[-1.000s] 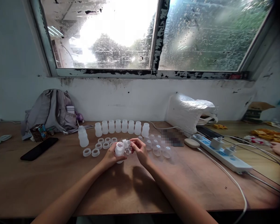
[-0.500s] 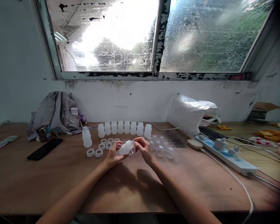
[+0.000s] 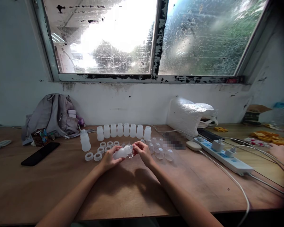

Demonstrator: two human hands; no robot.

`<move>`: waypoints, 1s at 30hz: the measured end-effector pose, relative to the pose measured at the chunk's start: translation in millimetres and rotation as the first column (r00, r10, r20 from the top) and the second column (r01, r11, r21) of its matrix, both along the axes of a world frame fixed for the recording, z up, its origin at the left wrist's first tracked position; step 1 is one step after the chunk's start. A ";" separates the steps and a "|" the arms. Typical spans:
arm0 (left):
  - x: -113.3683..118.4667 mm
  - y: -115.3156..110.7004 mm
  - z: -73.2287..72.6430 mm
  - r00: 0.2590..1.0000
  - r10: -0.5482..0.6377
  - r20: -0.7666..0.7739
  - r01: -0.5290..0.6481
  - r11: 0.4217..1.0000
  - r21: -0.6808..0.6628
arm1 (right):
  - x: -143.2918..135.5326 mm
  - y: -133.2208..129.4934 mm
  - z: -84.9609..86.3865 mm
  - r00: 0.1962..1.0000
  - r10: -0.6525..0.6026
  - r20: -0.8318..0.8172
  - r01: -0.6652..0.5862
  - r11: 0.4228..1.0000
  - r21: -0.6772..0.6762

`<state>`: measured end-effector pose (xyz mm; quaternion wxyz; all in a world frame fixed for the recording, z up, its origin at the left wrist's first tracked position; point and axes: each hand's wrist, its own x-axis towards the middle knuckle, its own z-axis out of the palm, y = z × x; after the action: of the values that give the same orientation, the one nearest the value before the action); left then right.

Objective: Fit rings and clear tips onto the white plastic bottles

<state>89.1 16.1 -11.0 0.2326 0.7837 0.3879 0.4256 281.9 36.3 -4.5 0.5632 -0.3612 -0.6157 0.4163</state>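
Left hand [image 3: 109, 158]: grasping a frosted bottle [image 3: 119, 154] round its body, thumb on the near side, fingers on the far side. Bottle's tipped over, neck toward my right hand [image 3: 143, 152], off the table [image 3: 109, 195] as far as I can judge. My read: the tilt lets both hands meet at the neck without my wrist blocking the view.

Right hand: fingertips pinching a clear piece [image 3: 130, 155] at the bottle's mouth. Can't tell if it's seated or just touching. Light fingertip grip probably suits a small, slick part.

Layout: eight bottles [image 3: 120, 130] upright in a row toward the wall, likely parked there to leave working room in front. White rings [image 3: 97, 156] grouped front left of the row, clear domes [image 3: 159, 153] bunched on the right, so each kind seems to sit near one hand. One taller bottle [image 3: 85, 141] stands apart on the left, with what looks like a top on it.

Contents: frosted walls, can't make out anything inside the bottles. Backpack [image 3: 53, 116] has a white item in its side pocket. White bag [image 3: 189, 115]: can't see in.
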 end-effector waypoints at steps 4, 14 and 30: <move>-0.4 -1.2 0.8 1.000 0.001 -0.018 -0.001 1.000 0.001 | -0.8 1.3 -3.4 1.000 0.001 0.004 -0.001 1.000 -0.023; -0.1 -7.6 5.1 0.989 0.023 -0.148 -0.010 0.996 0.089 | -0.5 1.5 -3.7 0.993 -0.014 0.118 0.020 0.998 -0.053; -4.8 -7.5 7.2 0.972 0.067 -0.226 -0.011 0.970 0.242 | 1.4 0.7 -2.6 0.971 0.019 0.240 -0.016 1.000 -0.012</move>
<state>84.3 8.6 -3.7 0.0811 0.8426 0.3738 0.3791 283.3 37.0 -7.1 0.4792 -0.4062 -0.6803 0.3776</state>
